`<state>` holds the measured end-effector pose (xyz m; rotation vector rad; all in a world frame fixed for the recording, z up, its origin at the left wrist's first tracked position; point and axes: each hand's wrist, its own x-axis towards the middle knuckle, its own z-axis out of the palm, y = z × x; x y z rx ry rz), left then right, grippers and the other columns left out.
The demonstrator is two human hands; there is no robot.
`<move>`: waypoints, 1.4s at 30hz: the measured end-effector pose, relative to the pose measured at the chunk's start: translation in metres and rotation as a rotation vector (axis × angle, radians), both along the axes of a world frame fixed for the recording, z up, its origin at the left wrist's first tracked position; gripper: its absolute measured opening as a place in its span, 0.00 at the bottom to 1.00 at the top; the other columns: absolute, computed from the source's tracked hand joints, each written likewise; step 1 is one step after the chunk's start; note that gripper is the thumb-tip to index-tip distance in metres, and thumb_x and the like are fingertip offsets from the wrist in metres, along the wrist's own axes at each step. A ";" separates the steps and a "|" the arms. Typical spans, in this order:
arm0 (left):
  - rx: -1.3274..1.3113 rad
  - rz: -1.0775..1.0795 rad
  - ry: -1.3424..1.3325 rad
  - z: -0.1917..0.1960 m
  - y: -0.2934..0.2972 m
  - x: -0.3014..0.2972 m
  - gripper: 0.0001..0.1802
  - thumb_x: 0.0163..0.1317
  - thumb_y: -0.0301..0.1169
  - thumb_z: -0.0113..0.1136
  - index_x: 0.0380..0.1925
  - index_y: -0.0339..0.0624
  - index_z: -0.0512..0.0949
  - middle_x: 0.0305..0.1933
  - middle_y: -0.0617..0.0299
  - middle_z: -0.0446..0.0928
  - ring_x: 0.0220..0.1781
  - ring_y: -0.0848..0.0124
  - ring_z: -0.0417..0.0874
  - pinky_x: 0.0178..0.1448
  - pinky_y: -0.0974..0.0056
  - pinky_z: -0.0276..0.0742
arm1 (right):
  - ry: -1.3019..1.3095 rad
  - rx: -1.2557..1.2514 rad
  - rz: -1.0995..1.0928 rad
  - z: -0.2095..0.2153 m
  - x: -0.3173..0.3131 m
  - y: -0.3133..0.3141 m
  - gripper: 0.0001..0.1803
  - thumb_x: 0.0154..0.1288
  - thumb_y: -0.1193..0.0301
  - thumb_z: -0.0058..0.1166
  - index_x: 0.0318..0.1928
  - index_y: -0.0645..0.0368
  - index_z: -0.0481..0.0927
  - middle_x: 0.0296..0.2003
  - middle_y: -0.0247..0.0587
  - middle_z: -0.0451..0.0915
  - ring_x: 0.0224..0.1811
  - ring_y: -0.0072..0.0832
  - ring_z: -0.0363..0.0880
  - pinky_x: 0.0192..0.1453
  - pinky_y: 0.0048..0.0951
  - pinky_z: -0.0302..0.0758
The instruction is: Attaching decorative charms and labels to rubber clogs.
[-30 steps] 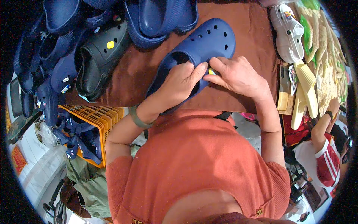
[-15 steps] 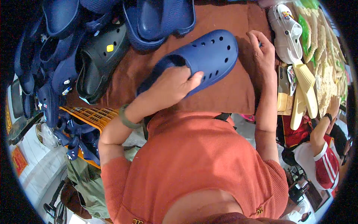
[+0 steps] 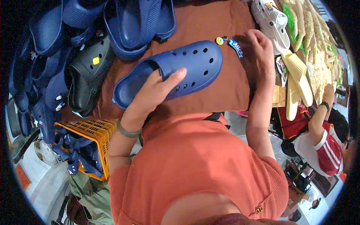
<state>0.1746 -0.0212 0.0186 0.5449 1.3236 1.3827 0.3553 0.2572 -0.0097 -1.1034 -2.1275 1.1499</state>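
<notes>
My left hand holds a navy blue clog, its fingers inside the foot opening and its thumb on the upper. The clog lies tilted over a brown cloth, its rounded toe pointing right and its holes bare. Beside the toe lie a round yellow charm, a small dark charm and a blue charm with white lettering. My right hand rests at the cloth's right edge with its fingers curled closed. What they hold, if anything, is hidden.
Navy clogs and a black clog crowd the left. A white clog and cream slides stand at right. An orange crate holds more shoes. Another person's hand reaches to pale, bumpy long things.
The view has shifted, so most things sit further left. The yellow, dark and blue charms now show on the cloth; earlier only a blue bit showed at my right hand. My left thumb has moved on the clog.
</notes>
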 end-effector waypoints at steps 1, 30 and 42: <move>0.004 0.000 -0.002 -0.001 0.001 0.001 0.22 0.66 0.37 0.56 0.55 0.34 0.71 0.52 0.61 0.75 0.52 0.72 0.76 0.58 0.66 0.72 | -0.002 0.004 0.000 0.002 0.002 -0.003 0.15 0.61 0.65 0.58 0.41 0.66 0.79 0.31 0.40 0.80 0.35 0.24 0.77 0.41 0.26 0.73; 0.088 0.016 -0.134 -0.003 0.002 0.016 0.19 0.68 0.33 0.52 0.54 0.32 0.71 0.52 0.61 0.74 0.53 0.75 0.74 0.59 0.67 0.71 | 0.282 -0.480 0.050 -0.004 -0.023 -0.107 0.11 0.52 0.74 0.67 0.35 0.62 0.79 0.33 0.31 0.77 0.36 0.18 0.74 0.43 0.20 0.69; 0.104 -0.056 0.025 -0.007 -0.008 0.022 0.17 0.67 0.30 0.52 0.53 0.31 0.71 0.53 0.56 0.75 0.54 0.69 0.76 0.60 0.65 0.70 | 0.400 -0.769 0.089 0.024 -0.034 -0.112 0.36 0.51 0.77 0.66 0.61 0.64 0.64 0.50 0.43 0.74 0.53 0.31 0.73 0.57 0.34 0.71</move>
